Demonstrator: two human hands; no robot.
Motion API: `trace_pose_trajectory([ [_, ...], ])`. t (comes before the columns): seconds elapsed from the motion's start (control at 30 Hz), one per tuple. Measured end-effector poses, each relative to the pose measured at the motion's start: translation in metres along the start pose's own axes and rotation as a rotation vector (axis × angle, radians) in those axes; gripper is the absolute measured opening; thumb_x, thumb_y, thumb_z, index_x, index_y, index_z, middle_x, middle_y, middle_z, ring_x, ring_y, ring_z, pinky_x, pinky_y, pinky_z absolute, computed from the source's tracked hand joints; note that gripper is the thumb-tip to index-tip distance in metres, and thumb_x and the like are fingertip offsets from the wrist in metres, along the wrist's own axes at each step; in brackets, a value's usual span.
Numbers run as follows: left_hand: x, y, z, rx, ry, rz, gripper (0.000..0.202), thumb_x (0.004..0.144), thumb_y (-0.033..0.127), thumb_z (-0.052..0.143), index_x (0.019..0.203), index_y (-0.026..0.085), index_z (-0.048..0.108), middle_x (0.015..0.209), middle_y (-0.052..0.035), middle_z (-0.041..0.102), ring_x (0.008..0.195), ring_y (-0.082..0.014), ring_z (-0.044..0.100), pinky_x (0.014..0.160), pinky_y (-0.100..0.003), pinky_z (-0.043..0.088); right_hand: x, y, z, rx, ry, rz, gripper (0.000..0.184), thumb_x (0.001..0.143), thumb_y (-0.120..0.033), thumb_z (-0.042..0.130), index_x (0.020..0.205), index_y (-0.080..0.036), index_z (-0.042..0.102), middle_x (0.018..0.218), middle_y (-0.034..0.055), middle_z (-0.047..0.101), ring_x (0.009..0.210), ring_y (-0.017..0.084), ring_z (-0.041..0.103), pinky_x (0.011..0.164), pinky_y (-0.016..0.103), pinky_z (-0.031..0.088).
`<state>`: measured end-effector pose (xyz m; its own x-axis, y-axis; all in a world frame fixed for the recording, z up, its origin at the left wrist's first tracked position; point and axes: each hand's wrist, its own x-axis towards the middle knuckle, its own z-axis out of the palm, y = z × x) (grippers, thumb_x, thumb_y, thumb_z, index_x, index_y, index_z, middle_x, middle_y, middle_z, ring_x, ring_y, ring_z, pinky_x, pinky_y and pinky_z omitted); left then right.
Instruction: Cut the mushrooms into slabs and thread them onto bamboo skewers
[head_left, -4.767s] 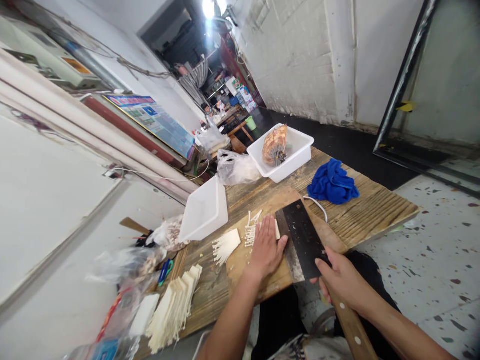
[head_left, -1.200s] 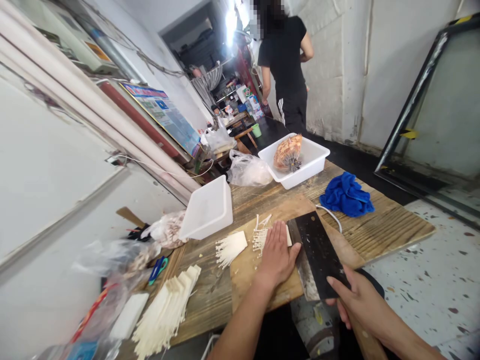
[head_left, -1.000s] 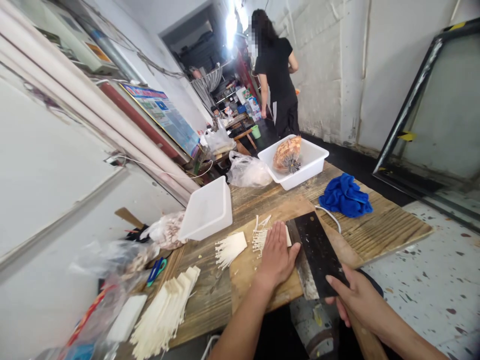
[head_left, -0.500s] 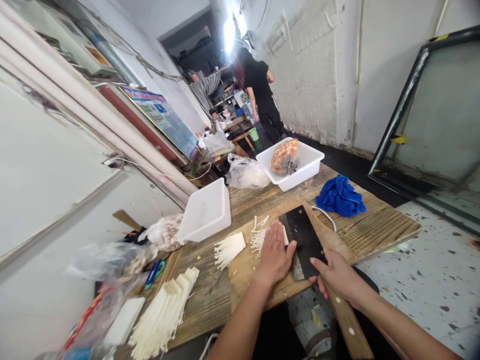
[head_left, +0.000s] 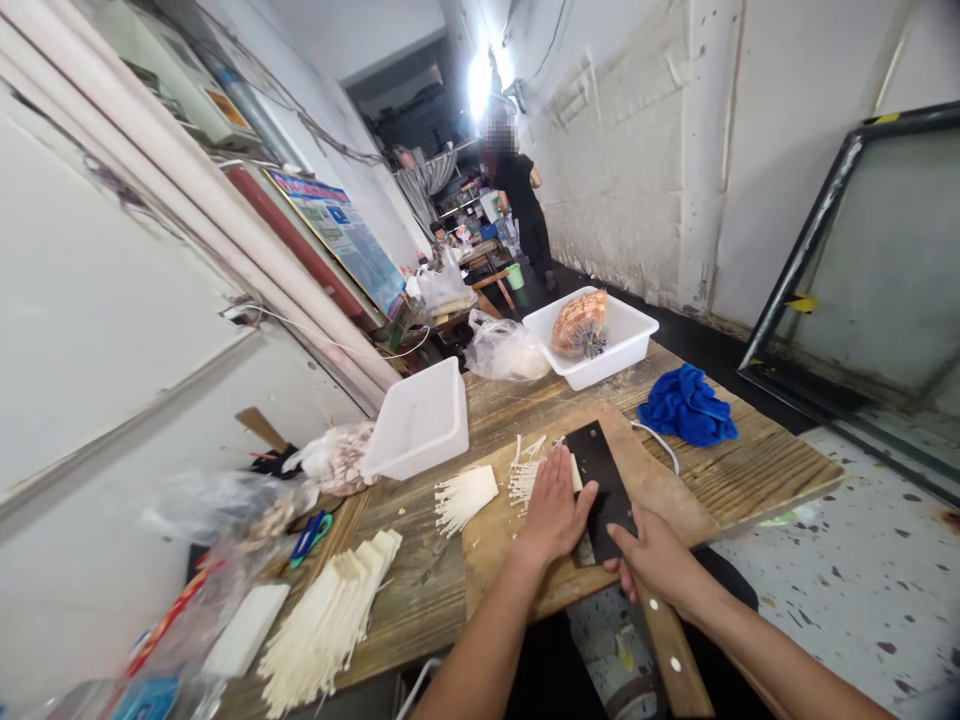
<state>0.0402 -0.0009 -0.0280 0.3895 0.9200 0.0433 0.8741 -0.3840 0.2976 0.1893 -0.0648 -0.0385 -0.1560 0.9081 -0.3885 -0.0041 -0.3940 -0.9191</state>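
Note:
My left hand (head_left: 553, 508) lies flat with fingers stretched out, pressing on a bunch of enoki mushrooms (head_left: 523, 482) on the wooden cutting board (head_left: 667, 492). Part of that bunch is hidden under the palm. My right hand (head_left: 660, 560) grips a cleaver (head_left: 602, 478) with a dark blade and a wooden handle. The blade lies right beside my left thumb, along the cut end of the bunch. A smaller cut bunch of enoki (head_left: 465, 497) sits at the board's left edge. Farther left, several more bunches (head_left: 334, 620) overlap in a row on the table.
A white plastic tub (head_left: 420, 425) stands behind the board; another white tub (head_left: 626, 345) holds a bagged reddish food. A blue cloth (head_left: 688, 405) lies at right. Scissors (head_left: 311, 538) and plastic bags (head_left: 217, 520) crowd the left edge. A person in black (head_left: 523, 200) is farther back.
The person in black is farther away down the room. My view has shifted slightly. The cleaver blade sits a little more tilted beside my left hand, which keeps its place on the mushrooms.

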Motion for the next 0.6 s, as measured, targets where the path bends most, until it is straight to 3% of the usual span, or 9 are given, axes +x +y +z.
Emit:
trace_pose_trajectory([
  [0.17, 0.001, -0.007, -0.007, 0.038, 0.018, 0.083, 0.068, 0.096, 0.050, 0.035, 0.149, 0.010, 0.021, 0.154, -0.0181, 0.028, 0.145, -0.0258, 0.023, 0.118, -0.048, 0.026, 0.001, 0.001, -0.002, -0.017, 0.011, 0.002, 0.024, 0.084, -0.041, 0.045, 0.098, -0.023, 0.037, 0.034, -0.0079, 0.044, 0.053, 0.026, 0.065, 0.037, 0.025, 0.039],
  [0.33, 0.003, -0.007, -0.014, 0.177, 0.036, 0.144, 0.052, 0.097, 0.030, 0.037, 0.144, 0.008, 0.033, 0.147, -0.0196, 0.041, 0.140, -0.0269, 0.034, 0.117, -0.047, 0.029, -0.002, 0.000, -0.004, -0.023, 0.007, -0.017, 0.022, 0.084, -0.040, 0.045, 0.096, -0.023, 0.038, 0.033, -0.0082, 0.044, 0.049, 0.024, 0.063, 0.040, 0.027, 0.042],
  [0.47, 0.004, -0.004, -0.014, 0.175, 0.064, 0.118, 0.049, 0.092, 0.010, 0.029, 0.140, 0.007, 0.038, 0.145, -0.0182, 0.045, 0.138, -0.0247, 0.039, 0.117, -0.046, 0.029, -0.002, -0.002, -0.003, -0.020, 0.009, -0.033, 0.020, 0.084, -0.039, 0.046, 0.094, -0.023, 0.038, 0.033, -0.0098, 0.043, 0.042, 0.020, 0.059, 0.047, 0.028, 0.047],
  [0.6, 0.009, -0.006, -0.011, 0.132, 0.122, 0.047, 0.052, 0.089, 0.008, 0.030, 0.139, 0.009, 0.041, 0.140, -0.0172, 0.051, 0.133, -0.0249, 0.046, 0.113, -0.047, 0.036, -0.002, 0.000, -0.003, -0.009, -0.003, -0.006, 0.018, 0.085, -0.036, 0.044, 0.093, -0.024, 0.036, 0.033, -0.0084, 0.044, 0.050, 0.024, 0.064, 0.042, 0.026, 0.043],
])
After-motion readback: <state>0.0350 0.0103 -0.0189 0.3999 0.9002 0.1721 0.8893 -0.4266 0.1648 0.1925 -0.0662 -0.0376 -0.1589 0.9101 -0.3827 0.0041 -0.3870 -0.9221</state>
